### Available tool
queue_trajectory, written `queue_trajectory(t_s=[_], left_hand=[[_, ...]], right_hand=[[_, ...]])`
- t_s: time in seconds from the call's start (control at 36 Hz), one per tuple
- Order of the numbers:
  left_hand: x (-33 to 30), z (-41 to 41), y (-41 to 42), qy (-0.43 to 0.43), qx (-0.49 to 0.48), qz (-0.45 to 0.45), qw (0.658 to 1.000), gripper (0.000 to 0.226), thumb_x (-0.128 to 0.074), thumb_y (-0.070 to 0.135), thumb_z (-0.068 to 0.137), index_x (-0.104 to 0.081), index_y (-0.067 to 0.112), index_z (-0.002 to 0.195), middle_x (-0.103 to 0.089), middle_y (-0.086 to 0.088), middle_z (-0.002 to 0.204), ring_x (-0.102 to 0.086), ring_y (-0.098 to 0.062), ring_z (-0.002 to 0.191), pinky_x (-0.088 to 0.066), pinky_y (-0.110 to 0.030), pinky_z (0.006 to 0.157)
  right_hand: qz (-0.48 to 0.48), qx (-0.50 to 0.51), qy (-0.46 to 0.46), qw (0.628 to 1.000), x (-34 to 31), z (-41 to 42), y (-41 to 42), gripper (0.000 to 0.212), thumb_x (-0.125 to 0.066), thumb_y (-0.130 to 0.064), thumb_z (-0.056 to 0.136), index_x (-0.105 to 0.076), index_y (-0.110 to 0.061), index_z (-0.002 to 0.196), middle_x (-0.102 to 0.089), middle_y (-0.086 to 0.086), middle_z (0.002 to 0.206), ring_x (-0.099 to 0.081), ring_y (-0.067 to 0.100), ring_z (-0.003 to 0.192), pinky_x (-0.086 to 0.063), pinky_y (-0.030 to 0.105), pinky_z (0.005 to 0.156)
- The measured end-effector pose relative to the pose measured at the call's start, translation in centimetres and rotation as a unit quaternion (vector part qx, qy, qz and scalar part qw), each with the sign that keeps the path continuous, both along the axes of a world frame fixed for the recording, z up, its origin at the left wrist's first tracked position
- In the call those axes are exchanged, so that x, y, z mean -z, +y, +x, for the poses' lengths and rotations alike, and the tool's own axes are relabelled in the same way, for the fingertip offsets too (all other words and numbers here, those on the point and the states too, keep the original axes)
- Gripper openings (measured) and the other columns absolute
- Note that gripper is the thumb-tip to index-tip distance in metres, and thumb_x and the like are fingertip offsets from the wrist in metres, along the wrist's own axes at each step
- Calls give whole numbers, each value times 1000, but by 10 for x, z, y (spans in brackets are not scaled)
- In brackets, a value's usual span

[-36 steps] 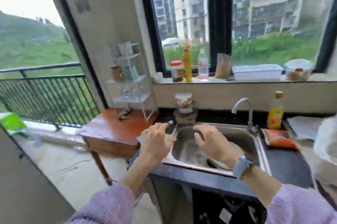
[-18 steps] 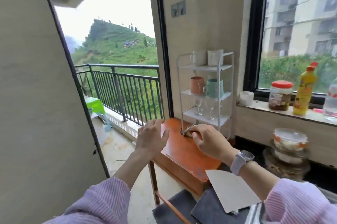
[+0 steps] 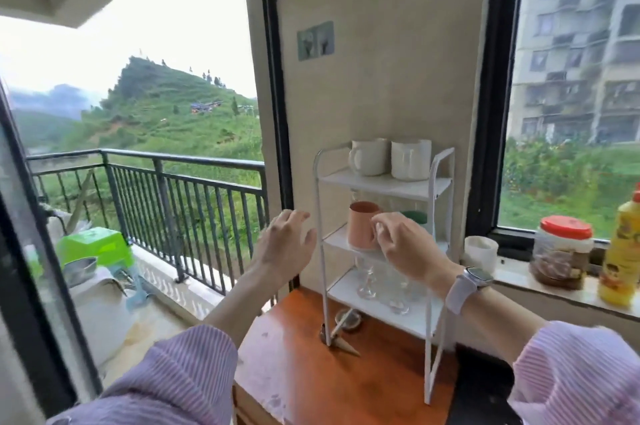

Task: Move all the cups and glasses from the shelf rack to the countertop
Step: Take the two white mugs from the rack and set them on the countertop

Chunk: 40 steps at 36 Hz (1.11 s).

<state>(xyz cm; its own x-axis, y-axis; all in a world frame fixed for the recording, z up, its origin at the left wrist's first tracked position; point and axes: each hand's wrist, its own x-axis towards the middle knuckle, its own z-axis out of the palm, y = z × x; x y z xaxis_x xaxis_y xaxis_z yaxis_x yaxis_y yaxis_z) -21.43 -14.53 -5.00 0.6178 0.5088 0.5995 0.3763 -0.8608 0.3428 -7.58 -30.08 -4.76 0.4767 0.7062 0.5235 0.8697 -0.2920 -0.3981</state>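
A white three-tier shelf rack (image 3: 434, 213) stands on a small wooden table (image 3: 311, 379). Two white mugs (image 3: 369, 157) (image 3: 411, 160) sit on its top tier. The middle tier holds a pink cup (image 3: 360, 229) and a teal cup (image 3: 415, 216), the teal one mostly hidden behind my right hand. Clear stemmed glasses (image 3: 367, 281) stand on the bottom tier. My right hand (image 3: 405, 244) is at the middle tier, its curled fingertips beside the pink cup; contact is unclear. My left hand (image 3: 285, 244) hovers open just left of the rack, holding nothing.
A white cup (image 3: 480, 253), a red-lidded jar (image 3: 562, 251) and a yellow bottle (image 3: 623, 251) stand on the window sill at the right. A small tool (image 3: 341, 338) lies on the table under the rack. The balcony railing (image 3: 166, 189) is at the left.
My view has swung from the sink to the rack and closed in on it. Both hands have risen from table height to the middle tier, the right one reaching the pink cup.
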Motion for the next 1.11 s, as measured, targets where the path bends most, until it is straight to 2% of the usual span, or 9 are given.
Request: queue_trajectory(t_s=[0.19, 0.31, 0.39, 0.44, 0.53, 0.64, 0.81, 0.94, 1.11], left_hand=[[-26, 101, 72, -46, 102, -65, 991, 35, -50, 30, 90, -53, 14, 121, -57, -7, 123, -56, -23, 108, -42, -31, 85], [-41, 160, 109, -35, 153, -145, 977, 43, -51, 34, 89, -47, 15, 128, -53, -6, 130, -52, -22, 116, -41, -34, 96], [-53, 199, 131, -36, 178, -179, 967, 51, -52, 36, 89, -41, 11, 133, -48, -9, 135, -49, -24, 120, -40, -33, 99], [-60, 222, 140, -44, 182, -195, 963, 52, -52, 36, 89, -41, 9, 132, -48, -11, 135, -49, -26, 120, -37, -29, 95], [-66, 252, 149, -43, 199, -233, 951, 46, -50, 37, 89, -47, 8, 125, -55, -11, 125, -52, -28, 113, -39, -31, 90], [-66, 274, 150, -66, 293, -414, 859, 18, -52, 31, 90, -55, 14, 85, -55, -8, 93, -53, -21, 85, -51, -41, 86], [-67, 300, 152, -90, 348, -565, 743, 22, -55, 30, 90, -60, 12, 80, -57, -2, 68, -54, -15, 65, -56, -38, 78], [-69, 312, 148, -104, 312, -561, 760, 30, -49, 35, 92, -54, 13, 73, -41, -1, 55, -40, -14, 50, -53, -30, 60], [-54, 305, 145, -162, 286, -470, 819, 27, -48, 29, 86, -53, 12, 66, -44, -2, 57, -43, -16, 53, -48, -27, 51]], right_hand=[[57, 104, 20, 993, -31, 62, 64, 42, -35, -20, 97, -35, -4, 136, -43, 19, 137, -39, 32, 127, -30, 35, 103], [101, 180, 54, 977, -50, 97, 99, 36, -36, -13, 95, -34, 8, 124, -41, 26, 127, -40, 34, 114, -25, 30, 83], [126, 234, 122, 956, -62, 124, 116, 41, -39, -14, 94, -34, 12, 125, -42, 27, 127, -42, 38, 116, -31, 34, 91], [150, 251, 156, 944, -68, 139, 123, 37, -40, -17, 93, -42, 9, 120, -51, 23, 117, -50, 37, 105, -40, 42, 88], [201, 249, 256, 912, -71, 157, 130, 44, -37, -33, 93, -44, -6, 127, -47, 5, 104, -45, 22, 95, -34, 33, 82], [257, 239, 365, 862, -71, 180, 137, 35, -42, -36, 89, -61, -7, 98, -60, 8, 88, -56, 23, 85, -47, 38, 84], [302, 203, 479, 799, -78, 197, 137, 25, -50, -20, 87, -57, -14, 64, -56, 3, 55, -53, 17, 56, -48, 30, 61], [310, 199, 498, 785, -82, 200, 136, 33, -45, -28, 88, -45, -18, 57, -38, -5, 35, -32, 12, 38, -33, 18, 42], [329, 194, 441, 812, -68, 185, 136, 35, -40, -25, 91, -39, -19, 56, -34, -6, 34, -28, 11, 36, -23, 19, 41]])
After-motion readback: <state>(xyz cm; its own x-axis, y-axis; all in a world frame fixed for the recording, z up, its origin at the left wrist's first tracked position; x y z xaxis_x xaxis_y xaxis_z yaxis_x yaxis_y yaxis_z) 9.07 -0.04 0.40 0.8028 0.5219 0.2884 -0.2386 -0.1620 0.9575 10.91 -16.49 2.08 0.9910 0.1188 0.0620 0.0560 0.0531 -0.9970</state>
